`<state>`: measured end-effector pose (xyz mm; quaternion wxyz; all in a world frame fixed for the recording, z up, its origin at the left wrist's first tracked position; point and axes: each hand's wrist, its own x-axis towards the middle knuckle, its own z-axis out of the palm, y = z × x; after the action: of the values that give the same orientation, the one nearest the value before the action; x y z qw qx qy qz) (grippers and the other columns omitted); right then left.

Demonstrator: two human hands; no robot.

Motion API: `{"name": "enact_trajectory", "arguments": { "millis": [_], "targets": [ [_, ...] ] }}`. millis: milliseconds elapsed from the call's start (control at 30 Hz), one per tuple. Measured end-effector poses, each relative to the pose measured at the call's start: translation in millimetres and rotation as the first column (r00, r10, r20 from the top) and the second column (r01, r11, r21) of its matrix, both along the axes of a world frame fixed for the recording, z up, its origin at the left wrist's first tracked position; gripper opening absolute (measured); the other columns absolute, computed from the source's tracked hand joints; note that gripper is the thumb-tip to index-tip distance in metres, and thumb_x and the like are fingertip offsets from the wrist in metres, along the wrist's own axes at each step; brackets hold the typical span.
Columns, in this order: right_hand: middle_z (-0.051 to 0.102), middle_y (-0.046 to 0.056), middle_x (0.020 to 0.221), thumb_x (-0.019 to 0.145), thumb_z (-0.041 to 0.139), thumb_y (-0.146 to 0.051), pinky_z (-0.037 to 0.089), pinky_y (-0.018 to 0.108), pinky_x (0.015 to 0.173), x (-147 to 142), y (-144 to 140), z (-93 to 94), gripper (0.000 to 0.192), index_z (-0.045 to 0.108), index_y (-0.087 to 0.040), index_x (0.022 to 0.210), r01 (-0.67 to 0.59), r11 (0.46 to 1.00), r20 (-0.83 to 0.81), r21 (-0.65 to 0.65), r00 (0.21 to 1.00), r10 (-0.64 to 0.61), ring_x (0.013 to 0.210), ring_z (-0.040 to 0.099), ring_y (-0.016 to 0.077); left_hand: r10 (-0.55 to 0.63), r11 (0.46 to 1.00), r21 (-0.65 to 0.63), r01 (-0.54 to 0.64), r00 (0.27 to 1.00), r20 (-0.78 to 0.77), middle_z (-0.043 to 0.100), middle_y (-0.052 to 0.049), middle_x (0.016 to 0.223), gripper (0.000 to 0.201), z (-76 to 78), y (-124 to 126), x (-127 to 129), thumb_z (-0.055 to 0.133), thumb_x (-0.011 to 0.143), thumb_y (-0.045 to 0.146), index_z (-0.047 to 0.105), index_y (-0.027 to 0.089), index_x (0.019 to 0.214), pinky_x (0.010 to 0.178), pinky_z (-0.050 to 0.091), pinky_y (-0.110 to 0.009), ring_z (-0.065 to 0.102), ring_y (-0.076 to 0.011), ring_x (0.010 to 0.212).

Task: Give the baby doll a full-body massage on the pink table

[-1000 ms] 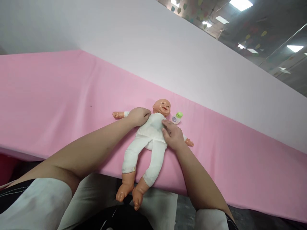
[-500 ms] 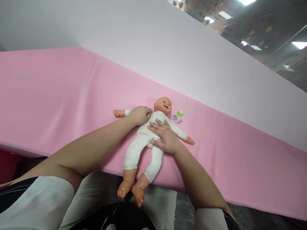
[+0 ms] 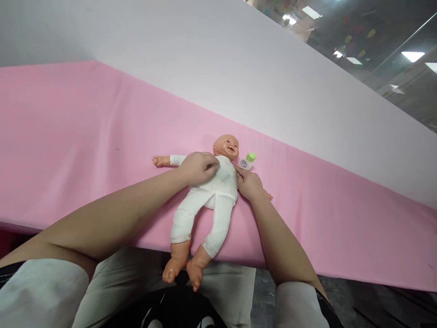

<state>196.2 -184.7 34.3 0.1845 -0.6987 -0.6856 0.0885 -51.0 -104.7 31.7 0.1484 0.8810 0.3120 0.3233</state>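
A plastic baby doll (image 3: 208, 191) in a soft white cloth suit lies face up on the pink-covered desk (image 3: 85, 150), its bare feet over the near edge. The left hand (image 3: 196, 167) pinches the fabric at the chest; the right hand (image 3: 248, 183) grips the shoulder seam. A small green-capped bottle (image 3: 248, 161) lies just beside the smooth round head.

A big flat table covered in soft pink cloth (image 3: 68, 136) fills most of the view. Behind it stands a plain white wall (image 3: 205, 59). Up in the corner, bright square ceiling lights (image 3: 412, 55) shine above dark glass panels (image 3: 385, 77).
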Motion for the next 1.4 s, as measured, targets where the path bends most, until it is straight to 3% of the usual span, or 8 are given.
{"name": "enact_trajectory", "arguments": {
  "millis": [133,267,433,567,867,1000,1167,1400],
  "targets": [
    [0.074,-0.001,0.141,0.106,0.045,-0.028,0.054,0.04,0.109,3,3,-0.9,0.048,0.065,-0.038,0.148,0.012,1.0,0.038,-0.018,0.999,-0.012,0.128,0.071,0.0262,-0.507,0.86,-0.017,0.51,0.858,0.085,0.082,-0.006,0.107,0.028,11.8,-45,7,0.058,0.094,0.03,0.081,0.021,0.107,0.09,0.058,-0.033,0.077,-0.0217,0.097],
    [0.074,0.0,0.142,0.106,0.046,-0.028,0.053,0.039,0.111,2,4,-2.0,0.048,0.065,-0.037,0.149,0.02,0.999,0.04,-0.027,0.999,-0.018,0.129,0.07,0.0265,-0.688,0.725,-0.051,0.687,0.726,-0.014,0.082,-0.006,0.116,0.028,13.7,-67,14,0.06,0.097,0.031,0.08,0.026,0.115,0.108,0.053,-0.036,0.075,-0.0246,0.114],
    [0.074,0.0,0.141,0.106,0.046,-0.029,0.053,0.039,0.11,2,4,-2.3,0.047,0.066,-0.037,0.148,0.01,1.0,0.02,-0.026,1.0,-0.009,0.128,0.071,0.0257,-0.518,0.854,-0.083,0.514,0.822,-0.234,0.061,-0.01,0.158,0.046,7.4,-48,16,0.054,0.105,0.049,0.07,0.025,0.14,0.133,0.022,-0.056,0.045,-0.0333,0.155],
    [0.073,-0.001,0.144,0.105,0.047,-0.027,0.053,0.04,0.111,2,3,-2.9,0.05,0.063,-0.038,0.151,-0.018,1.0,0.0,-0.015,1.0,0.018,0.129,0.07,0.0254,-0.346,0.937,-0.062,0.343,0.895,-0.28,0.043,-0.009,0.171,0.055,-0.4,-20,13,0.042,0.109,0.053,0.062,0.025,0.152,0.133,0.022,-0.053,0.035,-0.0311,0.162],
    [0.072,0.006,0.144,0.097,0.052,-0.022,0.05,0.046,0.119,-3,2,-9.1,0.05,0.069,-0.025,0.144,-0.111,0.974,-0.042,0.197,0.992,0.121,0.134,0.065,0.0278,0.169,0.982,-0.055,-0.182,0.966,-0.195,0.079,-0.005,0.131,0.047,-17.1,25,-1,0.039,0.104,0.037,0.076,0.026,0.132,0.108,0.052,-0.042,0.072,-0.0279,0.122],
    [0.068,0.011,0.148,0.103,0.053,-0.039,0.046,0.048,0.123,-31,-18,-3.0,0.042,0.073,-0.022,0.136,-0.397,0.833,-0.039,0.385,0.895,0.444,0.141,0.061,0.0259,0.232,0.961,-0.105,-0.257,0.951,-0.202,0.082,-0.004,0.122,0.044,-19.1,34,-2,0.041,0.101,0.035,0.08,0.026,0.12,0.093,0.055,-0.037,0.074,-0.0274,0.113],
    [0.068,0.009,0.149,0.102,0.055,-0.063,0.037,0.047,0.128,-74,-48,4.6,0.056,0.069,-0.024,0.14,-0.826,0.51,0.057,0.24,0.537,0.842,0.147,0.056,0.0254,0.257,0.954,-0.098,-0.283,0.942,-0.218,0.08,-0.005,0.124,0.044,-16.9,31,2,0.041,0.1,0.033,0.08,0.025,0.119,0.091,0.055,-0.037,0.074,-0.0274,0.112],
    [0.049,0.013,0.167,0.102,0.053,-0.069,0.019,0.063,0.134,-48,-16,-8.6,0.069,0.058,-0.025,0.155,-0.626,0.771,0.124,0.121,0.78,0.613,0.161,0.036,0.034,0.254,0.955,-0.083,-0.283,0.932,-0.259,0.078,-0.006,0.13,0.046,-21.2,35,3,0.038,0.102,0.035,0.078,0.026,0.124,0.094,0.055,-0.037,0.073,-0.027,0.116]
  ]
}}
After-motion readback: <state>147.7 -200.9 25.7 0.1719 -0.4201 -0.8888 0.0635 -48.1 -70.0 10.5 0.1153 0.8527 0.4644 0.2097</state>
